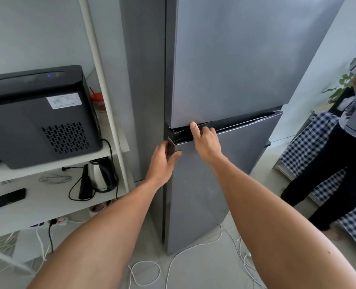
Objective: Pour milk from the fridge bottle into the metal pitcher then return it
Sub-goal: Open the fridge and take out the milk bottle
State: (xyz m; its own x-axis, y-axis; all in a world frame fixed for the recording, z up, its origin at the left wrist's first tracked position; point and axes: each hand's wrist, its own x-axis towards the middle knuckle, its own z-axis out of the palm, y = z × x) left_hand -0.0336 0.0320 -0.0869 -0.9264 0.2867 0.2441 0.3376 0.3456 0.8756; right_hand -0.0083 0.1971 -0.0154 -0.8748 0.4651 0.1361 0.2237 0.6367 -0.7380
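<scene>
A tall grey two-door fridge point(231, 59) stands straight ahead. Its lower door point(210, 184) sits slightly ajar, with a dark gap along its top. My left hand point(162, 161) grips the upper left corner of that lower door, thumb on the front face. My right hand point(204, 140) rests on the door's top edge, fingers curled into the gap under the upper door. Neither the milk bottle nor the metal pitcher is in view.
A white shelf unit point(108, 97) at left carries a black appliance point(37, 115), a steel kettle point(99, 174) and a black phone point(6, 199). White cables point(193, 253) trail on the floor. A person point(344, 142) stands at right beside a checkered cloth point(310, 140).
</scene>
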